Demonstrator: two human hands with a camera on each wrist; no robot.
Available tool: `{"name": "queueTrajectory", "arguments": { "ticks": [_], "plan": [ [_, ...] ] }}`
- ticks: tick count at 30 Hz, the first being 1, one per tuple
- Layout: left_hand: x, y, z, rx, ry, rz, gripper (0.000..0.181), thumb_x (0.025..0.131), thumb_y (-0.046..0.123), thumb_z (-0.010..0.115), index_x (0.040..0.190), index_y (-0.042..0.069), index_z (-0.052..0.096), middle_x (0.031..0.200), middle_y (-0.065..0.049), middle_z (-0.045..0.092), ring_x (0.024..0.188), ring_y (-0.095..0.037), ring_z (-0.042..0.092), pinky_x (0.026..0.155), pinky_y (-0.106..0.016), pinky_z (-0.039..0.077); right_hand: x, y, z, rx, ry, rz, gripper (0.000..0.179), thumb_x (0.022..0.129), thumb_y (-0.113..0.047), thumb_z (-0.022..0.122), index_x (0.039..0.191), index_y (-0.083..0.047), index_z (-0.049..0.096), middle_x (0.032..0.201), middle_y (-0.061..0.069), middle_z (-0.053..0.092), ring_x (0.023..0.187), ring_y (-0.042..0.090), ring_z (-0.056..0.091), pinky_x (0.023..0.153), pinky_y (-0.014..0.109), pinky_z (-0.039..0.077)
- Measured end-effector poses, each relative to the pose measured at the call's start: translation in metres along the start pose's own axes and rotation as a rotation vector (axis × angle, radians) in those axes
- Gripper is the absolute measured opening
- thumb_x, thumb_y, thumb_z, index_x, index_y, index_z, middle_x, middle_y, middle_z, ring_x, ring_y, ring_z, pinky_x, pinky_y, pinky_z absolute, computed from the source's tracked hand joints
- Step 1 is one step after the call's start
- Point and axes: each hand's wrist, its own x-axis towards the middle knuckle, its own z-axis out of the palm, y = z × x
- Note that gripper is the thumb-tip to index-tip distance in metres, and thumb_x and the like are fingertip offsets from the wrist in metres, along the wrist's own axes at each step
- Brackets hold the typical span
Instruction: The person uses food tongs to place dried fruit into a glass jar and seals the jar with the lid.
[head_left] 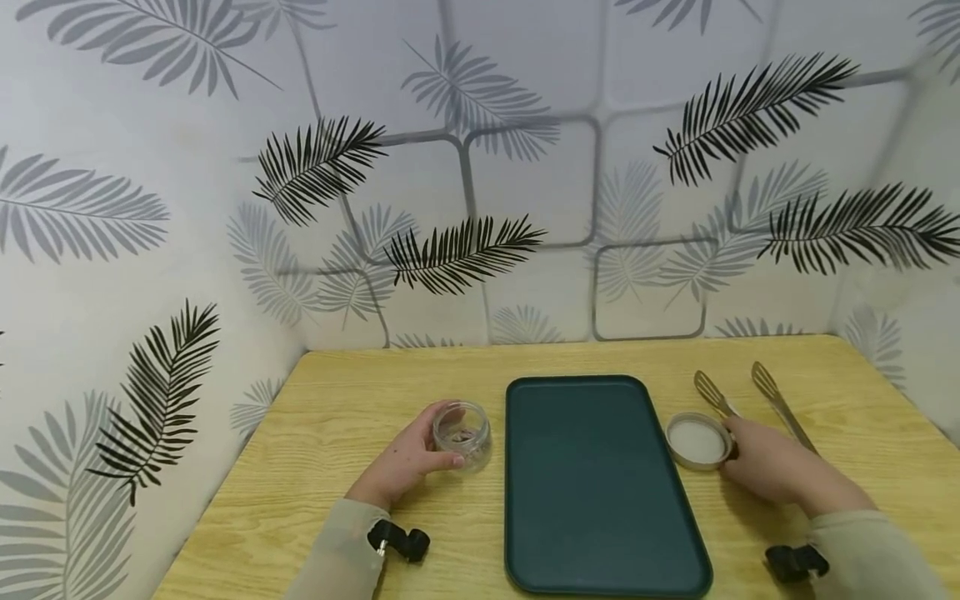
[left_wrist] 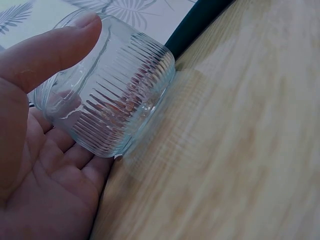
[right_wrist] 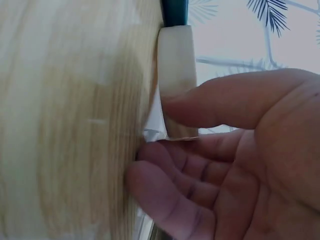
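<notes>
My left hand (head_left: pixel 405 462) holds a clear glass jar (head_left: pixel 474 450) between thumb and fingers, left of the tray. The jar is upright, its mouth uncovered, and small reddish-brown pieces lie at its bottom. Ribbed glass walls of the jar (left_wrist: pixel 110 100) show in the left wrist view, its base at the table. Right of the tray, my right hand (head_left: pixel 772 462) pinches a round lid (head_left: pixel 697 442) by its edge, the whitish inner side facing up. In the right wrist view the thumb lies on the wooden-looking side of the lid (right_wrist: pixel 177 60), close over the table.
A dark green rectangular tray (head_left: pixel 592 483) lies between the hands. Two slotted utensils, one (head_left: pixel 711 390) partly behind the right hand and another (head_left: pixel 780 404) farther right, lie on the wood-patterned table (head_left: pixel 315 467). A leaf-patterned wall (head_left: pixel 525 292) stands at the table's back edge.
</notes>
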Motion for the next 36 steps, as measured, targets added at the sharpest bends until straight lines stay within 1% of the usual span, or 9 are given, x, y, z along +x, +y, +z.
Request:
{"name": "queueTrajectory", "arguments": {
  "ticks": [2,5,10,12,15,22,29,33,36],
  "plan": [
    [0.0,0.0,0.0,0.0,0.002,-0.004,0.084,0.089,0.019,0.081,0.157,0.02,0.031,0.158,-0.008,0.039,0.145,-0.024,0.035,0.115,-0.047,0.027,-0.001,0.0,-0.001,0.022,0.02,-0.003,0.068,0.087,-0.012,0.072,0.135,0.023,0.041,0.121,0.039,0.058,0.11,0.052,0.059,0.084,0.06,0.049],
    [0.0,-0.001,0.0,0.006,0.003,-0.001,0.084,0.089,0.018,0.081,0.157,0.019,0.032,0.158,-0.008,0.039,0.145,-0.024,0.035,0.115,-0.047,0.027,-0.004,-0.001,-0.002,0.051,0.048,-0.023,0.074,0.086,-0.015,0.076,0.138,0.022,0.037,0.124,0.039,0.057,0.111,0.051,0.059,0.085,0.059,0.049],
    [0.001,-0.001,-0.001,0.01,0.013,0.002,0.084,0.088,0.019,0.081,0.156,0.02,0.033,0.157,-0.008,0.04,0.145,-0.024,0.036,0.115,-0.047,0.027,-0.005,-0.003,-0.005,0.107,0.088,-0.074,0.071,0.083,-0.018,0.081,0.136,0.013,0.046,0.107,0.021,0.067,0.095,0.034,0.064,0.077,0.049,0.051],
    [0.001,-0.002,-0.001,0.01,0.014,0.002,0.084,0.088,0.018,0.082,0.156,0.02,0.033,0.157,-0.008,0.041,0.145,-0.024,0.036,0.115,-0.047,0.028,-0.005,-0.003,-0.006,0.129,0.095,-0.085,0.071,0.082,-0.019,0.082,0.137,0.01,0.046,0.098,0.01,0.066,0.087,0.024,0.062,0.073,0.044,0.049],
    [0.0,-0.002,-0.001,0.012,0.013,-0.001,0.084,0.088,0.019,0.082,0.157,0.02,0.033,0.157,-0.007,0.04,0.145,-0.024,0.036,0.115,-0.047,0.028,-0.004,-0.003,-0.006,0.149,0.098,-0.085,0.079,0.083,-0.022,0.083,0.141,0.012,0.042,0.092,0.005,0.064,0.082,0.018,0.058,0.07,0.04,0.048],
    [0.0,-0.002,-0.001,0.018,0.013,0.0,0.084,0.088,0.019,0.081,0.157,0.02,0.033,0.157,-0.007,0.04,0.145,-0.024,0.036,0.115,-0.047,0.027,-0.006,-0.004,-0.006,0.198,0.074,-0.062,0.096,0.084,-0.031,0.084,0.148,0.015,0.03,0.091,0.006,0.062,0.079,0.018,0.056,0.065,0.035,0.046],
    [0.0,-0.002,-0.001,0.014,-0.004,0.013,0.084,0.089,0.016,0.08,0.157,0.016,0.03,0.158,-0.011,0.038,0.146,-0.027,0.033,0.115,-0.049,0.027,-0.005,-0.007,-0.005,0.205,0.113,-0.065,0.09,0.084,-0.028,0.084,0.148,0.01,0.034,0.1,0.009,0.066,0.088,0.02,0.06,0.071,0.037,0.049],
    [0.001,-0.002,-0.001,0.015,0.0,0.01,0.085,0.089,0.017,0.08,0.158,0.017,0.031,0.158,-0.01,0.038,0.146,-0.026,0.034,0.115,-0.049,0.027,-0.003,-0.009,-0.004,0.246,0.122,-0.105,0.089,0.084,-0.023,0.084,0.149,0.01,0.034,0.109,0.015,0.066,0.095,0.024,0.062,0.072,0.038,0.051],
    [0.001,-0.002,-0.001,0.014,0.002,0.01,0.085,0.089,0.017,0.081,0.158,0.017,0.031,0.158,-0.009,0.039,0.146,-0.026,0.034,0.115,-0.049,0.027,-0.002,-0.011,-0.002,0.292,0.116,-0.116,0.09,0.084,-0.021,0.084,0.152,0.007,0.032,0.116,0.018,0.063,0.095,0.024,0.064,0.069,0.036,0.053]
  ]
}}
